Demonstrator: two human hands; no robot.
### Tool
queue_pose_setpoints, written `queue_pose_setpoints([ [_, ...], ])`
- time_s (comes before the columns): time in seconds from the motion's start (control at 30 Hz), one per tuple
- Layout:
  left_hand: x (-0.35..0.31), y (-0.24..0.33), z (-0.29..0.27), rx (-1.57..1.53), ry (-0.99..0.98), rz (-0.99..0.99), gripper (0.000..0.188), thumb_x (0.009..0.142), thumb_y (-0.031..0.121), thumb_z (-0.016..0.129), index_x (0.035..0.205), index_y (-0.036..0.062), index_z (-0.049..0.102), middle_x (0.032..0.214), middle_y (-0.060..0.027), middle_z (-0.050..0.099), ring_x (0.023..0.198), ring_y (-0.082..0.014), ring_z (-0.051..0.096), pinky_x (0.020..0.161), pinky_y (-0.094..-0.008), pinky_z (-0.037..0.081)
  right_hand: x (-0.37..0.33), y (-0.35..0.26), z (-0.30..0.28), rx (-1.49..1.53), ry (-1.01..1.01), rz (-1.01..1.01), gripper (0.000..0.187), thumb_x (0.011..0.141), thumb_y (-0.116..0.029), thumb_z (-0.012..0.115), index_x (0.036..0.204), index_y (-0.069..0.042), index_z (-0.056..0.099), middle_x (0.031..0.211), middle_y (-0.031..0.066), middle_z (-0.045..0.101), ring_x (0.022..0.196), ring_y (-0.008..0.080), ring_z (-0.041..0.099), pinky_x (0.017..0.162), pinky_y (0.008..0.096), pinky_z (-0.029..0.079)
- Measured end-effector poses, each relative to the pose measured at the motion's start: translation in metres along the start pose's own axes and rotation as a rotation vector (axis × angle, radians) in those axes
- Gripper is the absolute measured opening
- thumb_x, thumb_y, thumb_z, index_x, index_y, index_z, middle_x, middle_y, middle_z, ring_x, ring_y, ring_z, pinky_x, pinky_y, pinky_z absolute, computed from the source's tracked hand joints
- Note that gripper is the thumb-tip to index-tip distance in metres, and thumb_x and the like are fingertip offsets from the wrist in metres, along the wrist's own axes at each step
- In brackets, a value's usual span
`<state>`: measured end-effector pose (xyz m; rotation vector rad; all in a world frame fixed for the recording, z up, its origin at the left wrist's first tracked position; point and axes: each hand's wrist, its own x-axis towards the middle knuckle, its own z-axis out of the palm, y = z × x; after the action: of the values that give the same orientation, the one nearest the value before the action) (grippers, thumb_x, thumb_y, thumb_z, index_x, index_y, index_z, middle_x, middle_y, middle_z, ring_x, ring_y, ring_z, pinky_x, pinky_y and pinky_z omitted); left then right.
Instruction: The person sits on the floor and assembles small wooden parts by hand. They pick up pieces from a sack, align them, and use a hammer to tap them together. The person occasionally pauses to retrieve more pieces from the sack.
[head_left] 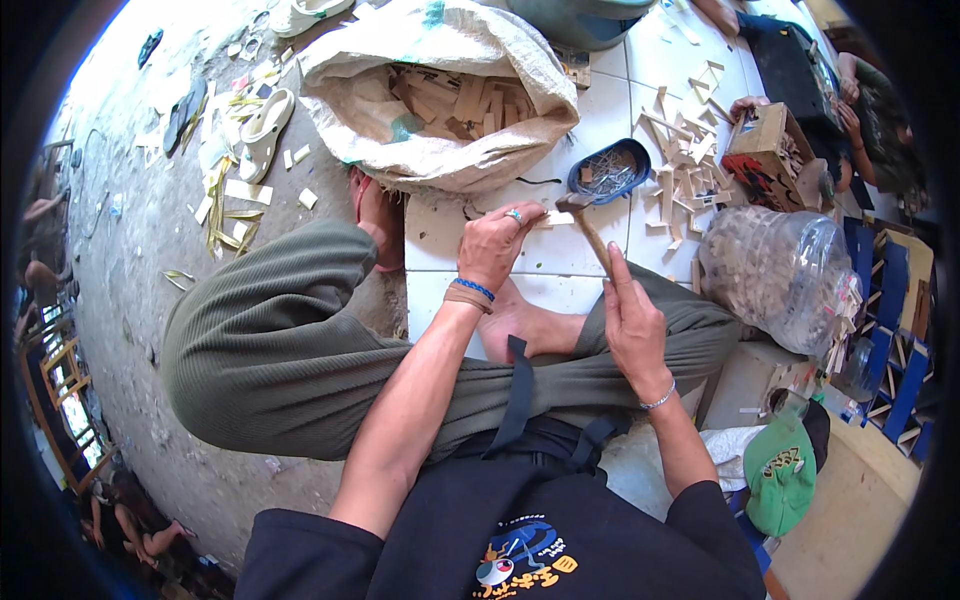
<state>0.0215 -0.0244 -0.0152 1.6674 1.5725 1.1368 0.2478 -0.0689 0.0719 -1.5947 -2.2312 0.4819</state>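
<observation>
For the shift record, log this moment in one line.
left hand: at wood; right hand: holding hammer, head near wood; nails: in blue tray; sack: open

I count my two hands (pixel 490 247), one hammer (pixel 591 232), one blue tub (pixel 641 163), one big open sack (pixel 345 118), one big clear jug (pixel 800 265), one green cap (pixel 778 480) and two white shoes (pixel 262 140). Nails (pixel 608 173) and wood bits (pixel 470 100): too many to count.
</observation>
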Motion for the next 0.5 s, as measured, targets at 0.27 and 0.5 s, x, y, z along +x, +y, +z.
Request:
queue_pose_setpoints([
  [0.27, 0.0004, 0.0012, 0.0006, -0.039, 0.003, 0.006, 0.019, 0.092, 0.007, 0.073, 0.111, 0.0122, 0.077, 0.109, -0.0077, 0.078, 0.096, -0.0276, 0.076, 0.081, -0.0351, 0.062, -0.0014, -0.0019, -0.0011, -0.056, -0.078, 0.02, 0.067, 0.101, -0.01, 0.064, 0.162, -0.026, 0.041, 0.08, 0.0124, 0.059, 0.062, 0.0357, 0.061, 0.057, 0.0496, 0.05],
  [0.5, 0.0004, -0.0014, 0.0028, -0.002, 0.012, 0.024, 0.018, 0.093, 0.008, 0.073, 0.109, 0.0128, 0.077, 0.108, -0.0069, 0.078, 0.095, -0.0269, 0.076, 0.079, -0.0352, 0.061, -0.0015, -0.0001, -0.0018, -0.074, -0.055, 0.011, 0.067, 0.101, -0.011, 0.064, 0.162, -0.026, 0.041, 0.08, 0.0124, 0.059, 0.061, 0.0349, 0.061, 0.056, 0.0492, 0.05],
])
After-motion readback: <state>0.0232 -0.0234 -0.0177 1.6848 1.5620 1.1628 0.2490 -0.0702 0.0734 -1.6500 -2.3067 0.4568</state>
